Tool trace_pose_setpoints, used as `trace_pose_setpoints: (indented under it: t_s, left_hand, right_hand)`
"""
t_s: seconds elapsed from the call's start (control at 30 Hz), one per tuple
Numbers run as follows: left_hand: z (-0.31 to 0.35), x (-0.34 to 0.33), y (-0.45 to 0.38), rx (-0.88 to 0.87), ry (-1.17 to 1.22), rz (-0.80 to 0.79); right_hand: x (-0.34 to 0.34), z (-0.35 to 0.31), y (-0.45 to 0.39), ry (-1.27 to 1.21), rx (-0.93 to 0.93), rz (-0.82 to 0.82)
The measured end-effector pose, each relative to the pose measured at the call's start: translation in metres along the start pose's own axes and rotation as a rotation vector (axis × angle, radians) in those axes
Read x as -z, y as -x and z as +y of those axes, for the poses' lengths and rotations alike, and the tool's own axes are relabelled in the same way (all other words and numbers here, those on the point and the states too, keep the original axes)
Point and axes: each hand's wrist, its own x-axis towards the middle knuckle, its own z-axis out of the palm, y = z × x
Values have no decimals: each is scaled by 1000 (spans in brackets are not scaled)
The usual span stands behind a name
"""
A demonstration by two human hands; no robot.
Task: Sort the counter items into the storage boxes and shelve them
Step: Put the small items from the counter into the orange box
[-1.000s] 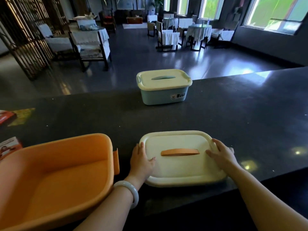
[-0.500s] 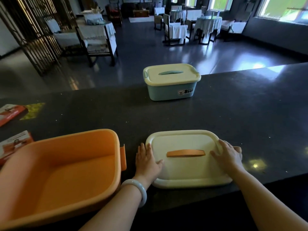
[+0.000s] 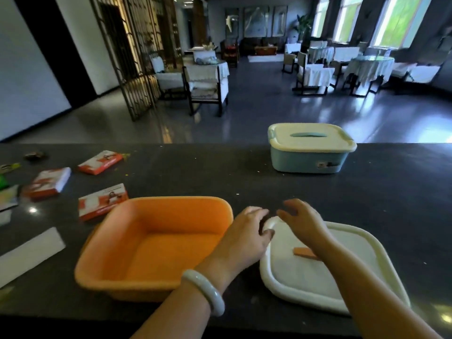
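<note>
Fingers of the left hand curl loosely over the far left corner of the cream lid, the tips touching its rim; whether they truly grip it cannot be told through the motion blur. Beside them at 3 o'clock, the right hand hovers above the same corner with fingers relaxed, slightly spread and holding nothing, its forearm crossing over the lid's orange handle.

Going from the left edge of the dark counter: at 9 o'clock lie a few small items too blurred to name, then a white strip of paper towards 8 o'clock. Next come three red-and-white packets: one near the left edge, a second farther back at 10 o'clock, and a third just behind the far left corner of the orange box.

That orange box stands open near the front edge, nothing inside it, at 7 o'clock from the view's centre. A pale bangle circles the left wrist, which passes over the box's near right corner. The cream lid lies flat on the counter just beside the box, at 5 o'clock.

Well behind the lid, at 1 o'clock by the counter's far edge, sits the blue box with its own cream lid closed on top.
</note>
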Motion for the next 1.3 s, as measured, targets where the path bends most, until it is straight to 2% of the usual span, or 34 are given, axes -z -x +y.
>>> trace_pose_setpoints:
  t_s: [0.13, 0.23, 0.33, 0.4, 0.5, 0.7, 0.83, 1.0, 1.13, 1.23, 1.3]
  left_hand:
    - [-42, 49, 35, 137, -56, 180]
    - [-82, 75, 65, 349, -181, 282]
    - [-111, 86, 92, 542, -281, 307]
    - [-125, 87, 104, 606, -281, 286]
    - [-141, 83, 113, 590, -301, 238]
    - [-162, 81, 116, 399, -443, 279]
    - [-175, 91, 111, 281, -451, 295]
    - [-202, 116, 89, 179, -450, 237]
    - [-216, 134, 85, 318, -405, 352]
    - [-214, 131, 100, 473, -129, 400]
    - [-212, 125, 110, 477, 94, 385]
  right_hand:
    - [-41, -51, 10, -44, 109, -137]
    - [-67, -81, 18, -57, 194, -221]
    - [-85, -99, 23, -48, 245, -253]
    - [-93, -104, 24, -36, 235, -235]
    - [-99, -106, 25, -24, 203, -179]
    - [-104, -106, 35, 36, 163, -130]
    - [-108, -107, 45, 33, 116, -65]
    - [-121, -114, 58, 35, -8, 59]
    - [-133, -126, 72, -24, -87, 154]
    - [-139, -131, 80, -82, -101, 210]
    - [-142, -133, 82, -97, -108, 235]
